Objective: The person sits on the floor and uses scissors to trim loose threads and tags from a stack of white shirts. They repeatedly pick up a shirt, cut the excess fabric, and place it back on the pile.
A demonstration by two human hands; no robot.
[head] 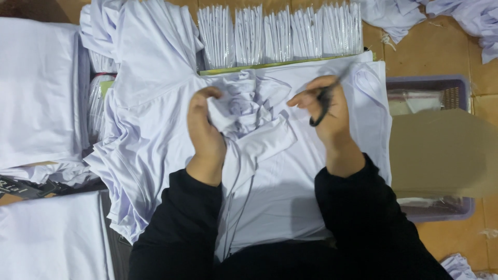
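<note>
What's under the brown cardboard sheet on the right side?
The cardboard sheet lies across a purple plastic basket. At the basket's uncovered far end, clear plastic-wrapped items show. Everything beneath the cardboard itself is hidden, so the basket's remaining contents cannot be told.

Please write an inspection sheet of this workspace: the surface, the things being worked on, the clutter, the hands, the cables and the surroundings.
Surface: brown floor, mostly covered with cloth.
Job's things: white garment spread flat, bunched at its upper middle; small dark tool, looks like snips.
Clutter: white garment pieces at the top right, folded white stacks at the left.
Hands: left hand grips the bunched fabric; right hand holds the tool.
Cables: nothing seen.
Surroundings: row of packed white items at the top; purple basket under a cardboard sheet.
</note>
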